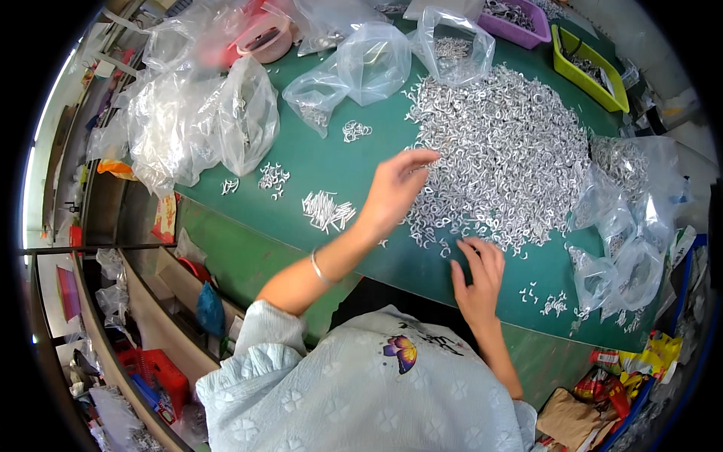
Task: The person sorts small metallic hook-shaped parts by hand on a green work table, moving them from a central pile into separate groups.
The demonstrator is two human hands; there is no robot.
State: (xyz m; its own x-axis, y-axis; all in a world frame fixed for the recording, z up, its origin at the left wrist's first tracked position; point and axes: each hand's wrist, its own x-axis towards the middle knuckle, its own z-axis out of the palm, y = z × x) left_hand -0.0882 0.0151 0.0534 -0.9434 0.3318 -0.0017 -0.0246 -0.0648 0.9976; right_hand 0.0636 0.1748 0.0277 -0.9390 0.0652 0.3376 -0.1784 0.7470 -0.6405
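A wide heap of small silvery curved metal pieces [504, 151] covers the right half of the green table [324, 241]. Over the heap's left edge is my left hand [395, 188], slightly blurred, its fingers stretched to the right and the thumb apart from them. Nothing shows in it. My right hand [479, 282] is at the heap's near edge, close to a few loose pieces. Its thumb and fingers are apart, with nothing visible between them. Left of my left wrist lies a small pile of straight silvery pins [327, 211].
Smaller piles of curved pieces [274, 178] and rings [355, 132] lie left. Clear plastic bags [248, 120] crowd the back left, others [629, 256] the right edge. A purple basket [520, 30] and a yellow-green basket [591, 75] stand at the back right. Shelves flank the left.
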